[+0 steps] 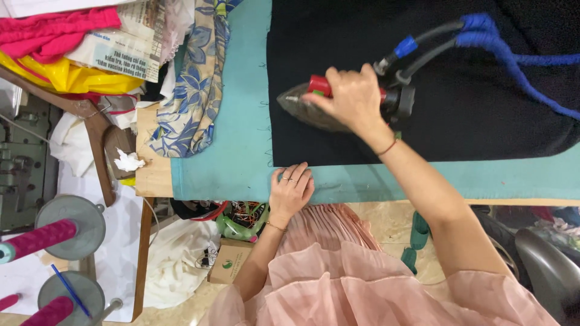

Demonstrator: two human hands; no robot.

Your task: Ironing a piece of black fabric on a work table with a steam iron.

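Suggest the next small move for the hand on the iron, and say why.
Probably slide the iron leftward to the black cloth's edge. The right hand grips its handle with the tip pointing that way, while the left hand presses flat by the cloth's near corner, steadying it.

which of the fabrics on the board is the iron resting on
The black cloth, pressed by the iron in the right hand; the blue floral fabric lies apart, untouched.

Right hand [352,96] grips the iron [314,108] by its red handle, flat on the black cloth [453,102]. Left hand [292,188] presses flat at the cloth's near edge, on the teal ironing pad [241,151]. Blue-wrapped hoses [513,57] run off the iron's back.
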